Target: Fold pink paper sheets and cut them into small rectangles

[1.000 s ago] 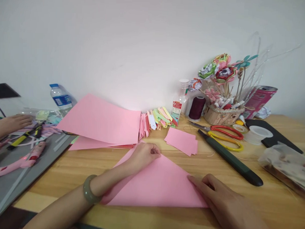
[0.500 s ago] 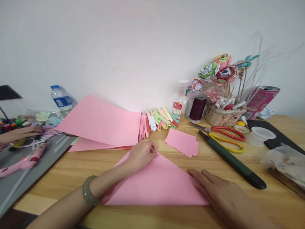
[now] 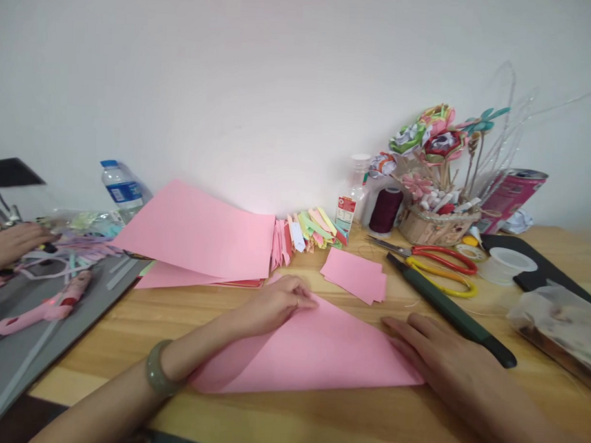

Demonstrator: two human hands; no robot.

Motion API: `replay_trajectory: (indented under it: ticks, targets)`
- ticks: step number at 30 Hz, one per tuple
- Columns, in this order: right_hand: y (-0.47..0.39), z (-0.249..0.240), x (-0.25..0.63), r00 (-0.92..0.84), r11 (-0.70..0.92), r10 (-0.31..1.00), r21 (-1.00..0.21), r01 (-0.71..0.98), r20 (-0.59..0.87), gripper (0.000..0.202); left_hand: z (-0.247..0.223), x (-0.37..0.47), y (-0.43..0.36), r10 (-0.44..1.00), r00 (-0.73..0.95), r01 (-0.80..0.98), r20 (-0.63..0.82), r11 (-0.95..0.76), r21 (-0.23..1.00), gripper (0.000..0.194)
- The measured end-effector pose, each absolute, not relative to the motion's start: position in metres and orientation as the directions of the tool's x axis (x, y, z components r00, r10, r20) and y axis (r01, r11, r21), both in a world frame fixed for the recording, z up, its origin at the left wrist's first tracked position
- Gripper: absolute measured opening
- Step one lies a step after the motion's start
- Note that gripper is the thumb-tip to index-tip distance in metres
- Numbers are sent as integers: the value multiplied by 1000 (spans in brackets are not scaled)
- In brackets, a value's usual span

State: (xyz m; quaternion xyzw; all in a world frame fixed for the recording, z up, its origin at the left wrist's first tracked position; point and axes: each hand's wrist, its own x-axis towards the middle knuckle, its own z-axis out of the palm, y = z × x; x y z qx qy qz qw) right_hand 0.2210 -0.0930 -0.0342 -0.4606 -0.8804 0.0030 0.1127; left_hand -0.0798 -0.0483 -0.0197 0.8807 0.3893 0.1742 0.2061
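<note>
A pink sheet (image 3: 315, 351), folded over into a roughly triangular shape, lies on the wooden table in front of me. My left hand (image 3: 278, 305) pinches its upper corner between thumb and fingers; a green bangle circles that wrist. My right hand (image 3: 441, 356) rests at the sheet's right corner, its fingers extended and lying on the paper. Behind the left hand are larger pink sheets (image 3: 202, 234). Small pink paper pieces (image 3: 354, 274) lie beyond the folded sheet.
Red-handled scissors (image 3: 444, 254), yellow-handled scissors (image 3: 443, 283) and a dark green cutter (image 3: 452, 311) lie at right. Behind stand a flower basket (image 3: 438, 226) and thread spool (image 3: 385, 212). At left are a pink glue gun (image 3: 45, 313) and another person's hand (image 3: 18, 244).
The folded sheet and both my hands have shifted slightly right. The other person's hand has moved left, away from the glue gun.
</note>
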Motion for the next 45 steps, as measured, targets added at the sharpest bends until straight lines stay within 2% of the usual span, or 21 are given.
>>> replay_trajectory:
  ticks: [4,7,10,12,15,23,30,33,37,45]
  targets:
    - [-104,-12,192,-635,713,668,-93,694,388,37,-19,-83,-56,788,607,650,104,-567,505,25]
    - [-108,1,166,-772,809,588,-153,568,244,54,-22,-83,-57,816,562,660,137,-542,520,26]
    - [-104,-3,156,-824,821,555,-235,520,115,69,-28,-88,-54,720,658,585,221,-673,451,28]
    - [-100,-14,159,-835,821,542,-272,502,93,74,-31,-93,-51,647,717,517,258,-743,426,31]
    - [-100,-31,169,-844,834,522,-280,475,123,76,-33,-100,-49,626,723,473,293,-758,450,32]
    - [-104,-39,172,-843,847,514,-250,469,157,81,-37,-103,-50,658,689,489,303,-731,476,30]
    - [-104,-41,172,-850,856,503,-221,467,154,81,-42,-102,-49,674,648,517,356,-732,445,30]
    - [-104,-40,173,-855,856,502,-215,470,132,81,-44,-102,-48,652,663,526,367,-755,392,34]
    - [-103,-39,173,-847,838,518,-264,477,115,81,-46,-103,-48,586,732,508,346,-809,296,46]
    - [-101,-40,174,-849,819,521,-330,469,86,82,-48,-103,-50,591,744,529,310,-806,267,52]
